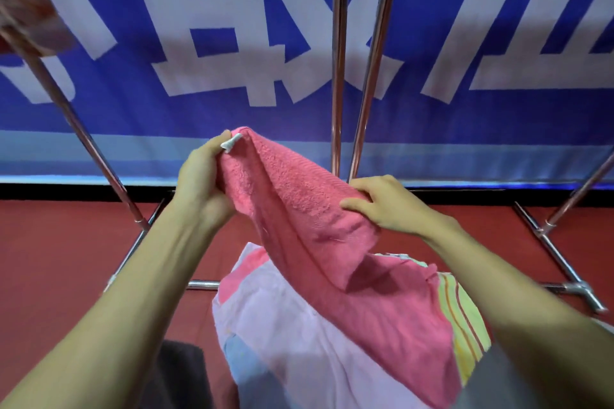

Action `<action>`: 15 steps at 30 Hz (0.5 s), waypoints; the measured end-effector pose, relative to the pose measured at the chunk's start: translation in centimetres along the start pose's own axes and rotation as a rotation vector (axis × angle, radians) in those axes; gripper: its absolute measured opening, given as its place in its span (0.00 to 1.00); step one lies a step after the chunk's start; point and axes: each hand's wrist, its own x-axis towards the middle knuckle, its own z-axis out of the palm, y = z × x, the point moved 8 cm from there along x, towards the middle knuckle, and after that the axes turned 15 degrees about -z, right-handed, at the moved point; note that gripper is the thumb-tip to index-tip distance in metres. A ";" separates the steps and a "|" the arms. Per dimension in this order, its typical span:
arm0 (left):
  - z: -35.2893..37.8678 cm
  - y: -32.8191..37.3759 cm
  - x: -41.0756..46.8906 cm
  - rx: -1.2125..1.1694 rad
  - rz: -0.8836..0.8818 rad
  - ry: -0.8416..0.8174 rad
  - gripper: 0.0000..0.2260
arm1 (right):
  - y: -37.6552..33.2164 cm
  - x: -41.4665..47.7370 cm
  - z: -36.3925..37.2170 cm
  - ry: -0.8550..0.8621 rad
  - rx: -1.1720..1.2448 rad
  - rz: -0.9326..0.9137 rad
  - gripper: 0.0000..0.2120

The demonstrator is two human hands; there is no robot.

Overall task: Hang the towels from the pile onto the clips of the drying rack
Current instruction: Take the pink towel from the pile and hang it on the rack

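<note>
A pink towel [299,209] is lifted off the pile [282,325] of pale pink, blue and striped towels below it. My left hand [202,183] grips its upper corner, where a small white tag [231,143] sticks out. My right hand [388,206] pinches the towel's edge further right. The towel's lower end still lies across the pile. The drying rack's steel poles [339,60] rise behind my hands. No clips show in this view.
The rack's base bars [558,259] run along the red floor on both sides. A slanted pole [83,133] stands at the left, with a reddish cloth [30,10] hanging at the top left. A blue banner with white characters [216,43] fills the background.
</note>
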 end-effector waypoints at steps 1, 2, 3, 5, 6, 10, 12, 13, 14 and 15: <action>-0.3 0.1 0.3 -0.031 -0.004 0.031 0.04 | 0.3 -0.1 0.0 -0.003 0.003 0.019 0.12; -0.7 0.2 0.6 -0.045 -0.008 0.077 0.04 | 0.6 -0.2 -0.1 -0.006 0.009 0.045 0.10; -1.1 0.2 0.9 -0.049 -0.016 0.126 0.06 | 0.9 -0.3 -0.2 -0.010 0.006 0.074 0.10; -1.8 0.2 1.9 -0.051 -0.030 0.192 0.09 | 1.9 -0.6 -0.1 -0.041 -0.036 0.125 0.11; -2.1 0.2 2.4 -0.056 -0.033 0.203 0.08 | 2.5 -0.8 0.0 -0.059 -0.056 0.146 0.10; -1.9 0.6 3.4 -0.092 0.017 0.179 0.03 | 3.3 -1.0 0.0 0.085 0.286 0.301 0.06; -0.7 0.6 3.1 -0.004 0.072 0.171 0.04 | 2.6 -1.0 -0.1 0.260 0.637 0.353 0.06; 0.3 0.5 2.9 0.120 0.117 0.165 0.04 | 2.1 -0.9 -0.2 0.334 0.774 0.381 0.05; 1.3 0.2 2.6 0.317 0.169 0.167 0.03 | 1.8 -0.9 -0.2 0.386 0.891 0.414 0.04; 2.2 -0.6 2.4 0.525 0.208 0.171 0.05 | 1.5 -0.9 -0.2 0.423 0.989 0.447 0.04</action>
